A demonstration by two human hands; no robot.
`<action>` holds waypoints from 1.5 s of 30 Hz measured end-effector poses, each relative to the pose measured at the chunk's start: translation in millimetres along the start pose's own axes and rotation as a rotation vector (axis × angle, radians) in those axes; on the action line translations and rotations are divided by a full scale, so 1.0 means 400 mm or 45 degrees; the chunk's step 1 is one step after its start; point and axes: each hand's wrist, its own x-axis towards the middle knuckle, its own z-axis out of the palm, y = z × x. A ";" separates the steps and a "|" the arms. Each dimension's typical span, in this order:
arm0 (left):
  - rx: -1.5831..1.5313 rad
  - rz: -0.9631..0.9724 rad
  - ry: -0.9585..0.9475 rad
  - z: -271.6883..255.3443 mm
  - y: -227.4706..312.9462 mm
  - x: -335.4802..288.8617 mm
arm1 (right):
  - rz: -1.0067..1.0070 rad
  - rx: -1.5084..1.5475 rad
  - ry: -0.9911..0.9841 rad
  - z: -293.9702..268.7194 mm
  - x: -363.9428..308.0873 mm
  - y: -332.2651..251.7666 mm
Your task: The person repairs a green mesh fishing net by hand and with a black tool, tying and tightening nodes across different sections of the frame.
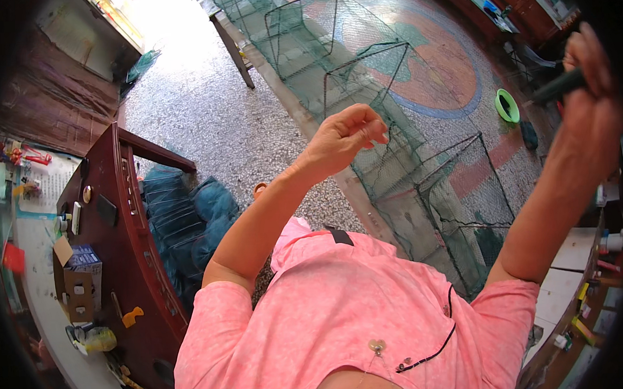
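Observation:
A long green mesh net trap, stretched over dark square frames, runs from the far left down to the near right. My left hand is closed at the trap's middle, thumb and fingers pinched on the green netting; the exact spot of the pinch is partly hidden. Far out to the right and raised, my right hand is wrapped round a dark green stick-shaped tool. Motion blurs that hand and the tool, so its kind is unclear.
To the left stands a dark red wooden table carrying a small box and loose items. Blue-green netting lies bundled beside it. A light green basin sits at right on the speckled floor. Cluttered shelving borders the near right.

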 end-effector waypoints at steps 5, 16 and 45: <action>-0.448 -0.133 0.311 -0.057 -0.027 0.014 | 0.223 -0.602 -0.075 0.136 -0.080 0.123; -0.400 -0.268 0.180 -0.094 -0.029 0.013 | 0.214 -1.352 -0.878 0.102 -0.238 0.394; 0.246 0.301 -0.141 -0.120 -0.031 0.054 | 0.388 -0.261 0.025 0.420 -0.099 0.291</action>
